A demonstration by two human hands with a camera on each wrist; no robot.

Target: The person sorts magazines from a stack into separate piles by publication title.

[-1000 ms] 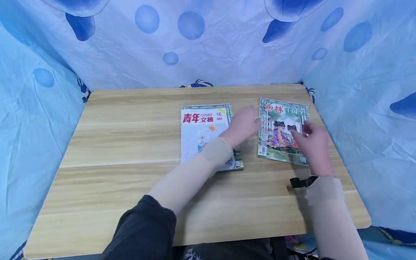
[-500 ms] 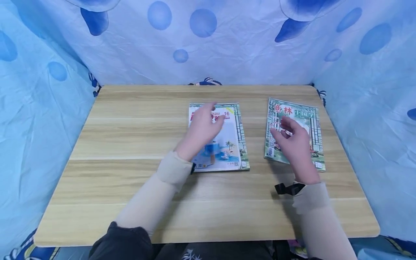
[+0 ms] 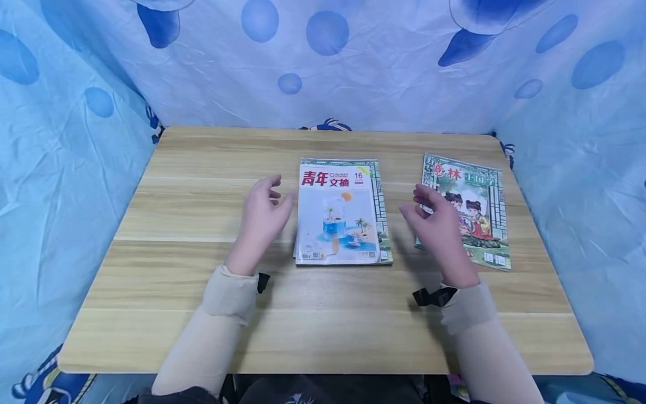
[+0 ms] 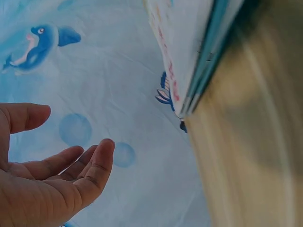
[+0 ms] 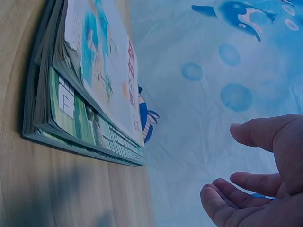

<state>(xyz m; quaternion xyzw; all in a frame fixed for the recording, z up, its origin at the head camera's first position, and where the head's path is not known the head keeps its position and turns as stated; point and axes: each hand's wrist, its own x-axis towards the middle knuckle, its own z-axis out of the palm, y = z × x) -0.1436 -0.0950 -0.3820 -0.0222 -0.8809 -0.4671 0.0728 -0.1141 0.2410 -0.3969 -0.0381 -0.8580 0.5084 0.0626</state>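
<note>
The left hand (image 3: 263, 219), empty with fingers loosely bent, is just left of a magazine stack (image 3: 344, 212) — white cover (image 3: 337, 216) uppermost — near the middle of the wooden table (image 3: 176, 252). The right hand (image 3: 438, 227), likewise empty and relaxed, hides part of the left edge of a green-bordered magazine (image 3: 476, 213) right of the stack; whether they touch, I cannot tell

Beige forearm sleeves (image 3: 208, 331), black wrist pieces (image 3: 434, 297), dark clothing (image 3: 353, 390) with pale print (image 3: 299, 399).

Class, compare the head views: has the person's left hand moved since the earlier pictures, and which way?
Yes, leftward: the left hand, earlier over the magazine stack, is now to the stack's left.
</note>
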